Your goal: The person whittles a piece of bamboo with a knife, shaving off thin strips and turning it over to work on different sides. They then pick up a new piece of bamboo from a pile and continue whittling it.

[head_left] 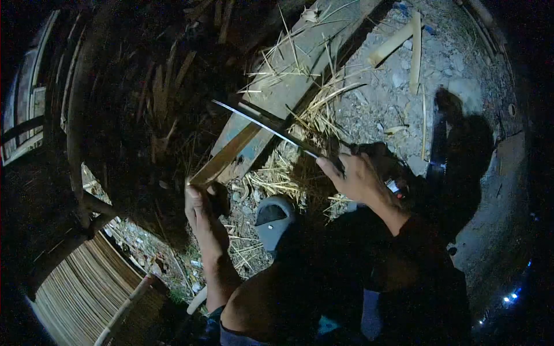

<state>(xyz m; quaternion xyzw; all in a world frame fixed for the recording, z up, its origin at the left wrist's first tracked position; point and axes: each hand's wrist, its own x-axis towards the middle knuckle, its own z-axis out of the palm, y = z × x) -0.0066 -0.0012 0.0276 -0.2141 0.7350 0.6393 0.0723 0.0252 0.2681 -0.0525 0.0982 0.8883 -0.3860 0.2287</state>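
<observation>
My right hand (360, 180) is closed on the handle end of a long knife (262, 126), its thin bright blade reaching up and to the left. My left hand (203, 214) grips the lower end of a split bamboo piece (226, 157). The bamboo slants up to the right, and its far end meets the blade over a wooden plank (300, 95). Thin shavings (277, 180) lie on and beside the plank. Part of the knife handle is hidden by my fingers.
Two pale bamboo pieces (415, 55) lie on the stony ground at upper right. A grey shoe (274, 222) is just below the plank. At lower left stands a slatted bamboo panel (86, 288). Dark sticks and debris fill the upper left.
</observation>
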